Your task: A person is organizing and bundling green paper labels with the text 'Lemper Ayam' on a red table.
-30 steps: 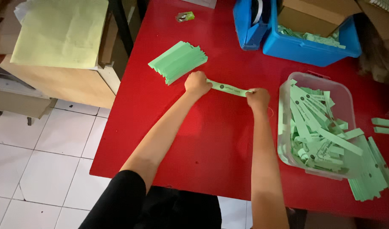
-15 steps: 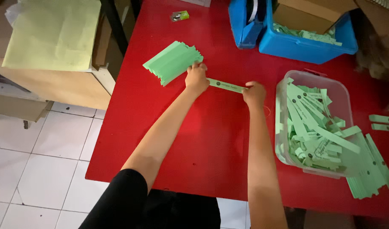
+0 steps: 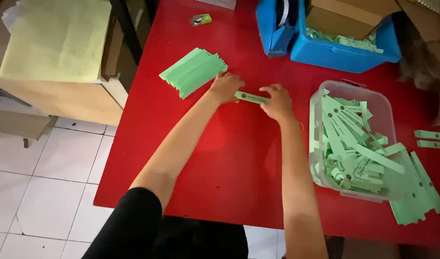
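Strip (image 3: 251, 97) of green paper sits between both hands just above the red table (image 3: 220, 158); left hand (image 3: 224, 87) pinches its left end, right hand (image 3: 277, 101) closes on its right end. Neat stack of green strips (image 3: 193, 72) lies just beside the left hand, so part of the sorting looks done. Clear tub (image 3: 325, 100) at right is full of loose strips, more spill beside it (image 3: 416, 192), so much looks left. Against the earlier frames the hands are closer together and the visible strip between them is shorter; stack and tub lie as they did
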